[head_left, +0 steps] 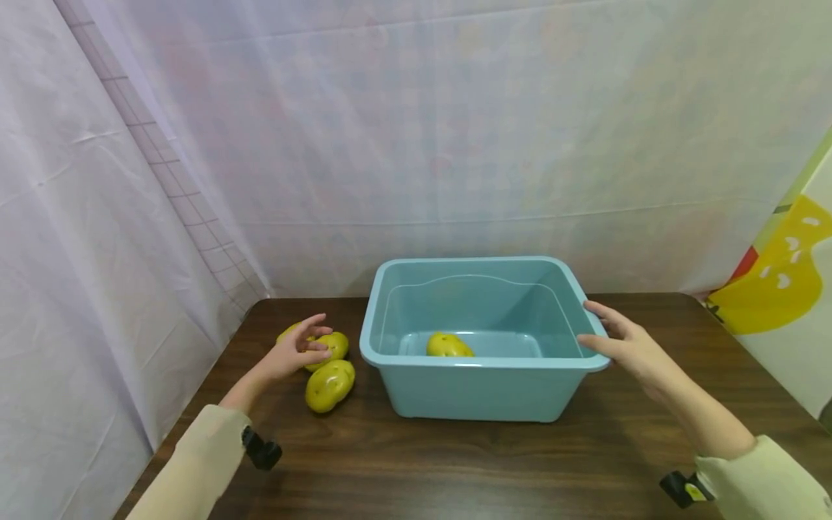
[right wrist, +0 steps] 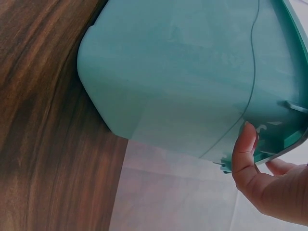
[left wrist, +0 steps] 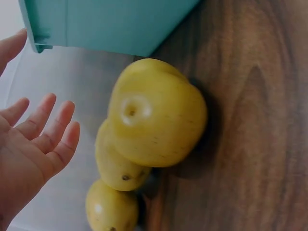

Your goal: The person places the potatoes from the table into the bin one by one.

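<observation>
A light blue plastic tub point(head_left: 481, 390) stands on the table with one yellow potato point(head_left: 448, 344) inside. My right hand point(head_left: 633, 350) grips the tub's right rim; in the right wrist view its fingers point(right wrist: 245, 149) curl at the rim's underside. To the left of the tub lie three more yellow potatoes, the nearest potato point(head_left: 330, 386) large and lumpy in the left wrist view. My left hand point(head_left: 295, 352) is over the farther ones, fingers spread and loosely bent, holding nothing. It partly covers the farthest potato point(head_left: 286, 333) in the head view.
A dark wood-grain table point(head_left: 468, 462) carries everything. White curtain cloth point(head_left: 455, 144) hangs right behind its back edge and down the left side. At the right, a panel with a yellow printed shape point(head_left: 773, 282) stands beyond the table's edge.
</observation>
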`<state>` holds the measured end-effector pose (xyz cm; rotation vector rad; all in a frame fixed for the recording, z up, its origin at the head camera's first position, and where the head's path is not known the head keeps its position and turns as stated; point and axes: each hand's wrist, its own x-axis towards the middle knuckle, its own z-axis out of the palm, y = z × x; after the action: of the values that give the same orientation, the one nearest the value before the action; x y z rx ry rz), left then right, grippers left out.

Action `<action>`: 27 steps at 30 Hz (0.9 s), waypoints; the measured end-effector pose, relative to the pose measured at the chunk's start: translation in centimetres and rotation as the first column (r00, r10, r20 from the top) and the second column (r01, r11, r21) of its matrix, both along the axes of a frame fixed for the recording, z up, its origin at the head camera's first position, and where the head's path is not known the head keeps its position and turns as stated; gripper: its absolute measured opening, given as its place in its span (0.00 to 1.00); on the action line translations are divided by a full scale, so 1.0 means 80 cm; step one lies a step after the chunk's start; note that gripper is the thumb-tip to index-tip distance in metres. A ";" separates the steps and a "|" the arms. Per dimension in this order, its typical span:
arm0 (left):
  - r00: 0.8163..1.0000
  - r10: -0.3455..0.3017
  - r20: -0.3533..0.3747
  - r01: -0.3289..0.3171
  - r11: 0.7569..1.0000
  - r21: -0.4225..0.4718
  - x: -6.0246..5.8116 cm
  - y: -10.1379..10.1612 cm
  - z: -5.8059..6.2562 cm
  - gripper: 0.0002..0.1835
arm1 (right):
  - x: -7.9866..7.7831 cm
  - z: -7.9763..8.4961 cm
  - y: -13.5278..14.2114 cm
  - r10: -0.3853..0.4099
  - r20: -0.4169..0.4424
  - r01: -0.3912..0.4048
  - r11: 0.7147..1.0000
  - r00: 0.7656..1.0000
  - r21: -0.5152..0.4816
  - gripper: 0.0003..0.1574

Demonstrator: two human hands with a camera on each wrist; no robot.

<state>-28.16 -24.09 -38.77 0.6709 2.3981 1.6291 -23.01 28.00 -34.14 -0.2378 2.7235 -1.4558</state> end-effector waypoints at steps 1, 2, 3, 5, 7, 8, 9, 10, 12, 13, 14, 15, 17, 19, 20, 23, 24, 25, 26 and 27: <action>1.000 0.004 0.020 -0.004 1.000 0.006 0.001 0.000 -0.003 0.42 | 0.000 0.000 0.000 0.000 0.002 0.000 1.000 1.000 -0.001 0.45; 1.000 0.006 0.029 -0.006 1.000 0.005 0.002 -0.001 -0.005 0.42 | 0.000 0.000 0.000 0.001 0.003 -0.001 1.000 1.000 -0.002 0.45; 0.999 0.007 0.035 -0.007 1.000 -0.002 0.002 -0.001 -0.008 0.42 | 0.000 0.000 0.000 0.001 0.005 -0.001 1.000 1.000 -0.003 0.45; 0.999 0.012 0.032 -0.011 1.000 -0.016 0.004 -0.001 -0.012 0.43 | 0.000 0.000 0.000 -0.001 0.005 0.001 1.000 1.000 -0.001 0.45; 1.000 0.021 0.012 -0.020 0.999 -0.035 0.006 -0.001 -0.016 0.43 | 0.000 -0.001 0.000 -0.001 0.003 0.001 1.000 1.000 0.001 0.45; 1.000 0.023 -0.005 -0.023 0.998 -0.051 0.006 -0.001 -0.018 0.43 | 0.000 -0.001 0.000 -0.001 0.002 0.001 1.000 1.000 0.000 0.45; 1.000 0.027 -0.011 -0.028 0.998 -0.064 0.007 -0.001 -0.020 0.43 | 0.000 -0.001 0.000 -0.001 0.002 0.001 1.000 1.000 -0.001 0.45; 0.999 0.030 -0.013 -0.031 0.997 -0.077 0.007 -0.001 -0.021 0.43 | 0.000 -0.001 0.000 0.000 0.001 0.000 1.000 1.000 -0.003 0.45; 0.999 0.038 -0.008 -0.038 0.994 -0.098 0.008 0.000 -0.025 0.43 | 0.000 -0.001 0.000 0.001 0.001 -0.001 1.000 1.000 -0.007 0.45; 0.999 0.041 -0.007 -0.041 0.994 -0.105 0.008 0.000 -0.026 0.43 | 0.000 -0.001 0.000 0.001 0.002 -0.001 1.000 1.000 -0.009 0.45; 0.999 0.043 -0.004 -0.043 0.993 -0.114 0.009 0.000 -0.027 0.42 | 0.000 -0.001 0.000 0.001 0.002 -0.001 1.000 1.000 -0.011 0.45; 0.999 0.049 0.005 -0.048 0.992 -0.117 0.010 0.000 -0.028 0.42 | 0.000 -0.001 0.000 0.002 0.003 -0.002 1.000 1.000 -0.013 0.45; 0.999 0.053 0.011 -0.052 0.991 -0.121 0.011 -0.001 -0.030 0.42 | 0.000 -0.001 0.000 0.002 0.003 -0.002 1.000 1.000 -0.013 0.45; 0.998 0.056 0.008 -0.054 0.990 -0.131 0.012 -0.002 -0.031 0.42 | 0.000 -0.001 0.000 0.003 0.003 -0.003 1.000 1.000 -0.011 0.45; 0.998 0.057 0.010 -0.055 0.989 -0.135 0.013 -0.002 -0.032 0.42 | 0.000 -0.001 0.000 0.004 0.003 -0.004 1.000 1.000 -0.010 0.45; 0.998 0.063 0.003 -0.061 0.986 -0.154 0.013 -0.003 -0.035 0.43 | 0.000 0.000 0.001 0.008 0.000 -0.008 1.000 1.000 -0.003 0.45; 0.998 0.066 -0.001 -0.065 0.985 -0.162 0.013 -0.004 -0.036 0.43 | 0.000 0.000 0.001 0.009 -0.002 -0.009 1.000 1.000 -0.002 0.45; 0.998 0.070 -0.005 -0.070 0.984 -0.166 0.013 -0.004 -0.038 0.43 | 0.000 0.000 0.001 0.011 -0.002 -0.011 1.000 1.000 -0.001 0.45; 0.998 0.068 -0.014 -0.070 0.983 -0.169 0.013 -0.005 -0.039 0.43 | 0.000 0.000 0.001 0.012 -0.004 -0.012 1.000 1.000 0.000 0.45; 0.997 0.068 -0.026 -0.072 0.982 -0.176 0.013 -0.005 -0.041 0.43 | 0.000 0.000 0.001 0.014 -0.006 -0.014 1.000 1.000 0.001 0.45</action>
<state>-27.15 -24.52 -42.05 0.5805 2.5697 1.4171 -22.98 28.10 -34.10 -0.2604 2.7214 -1.4527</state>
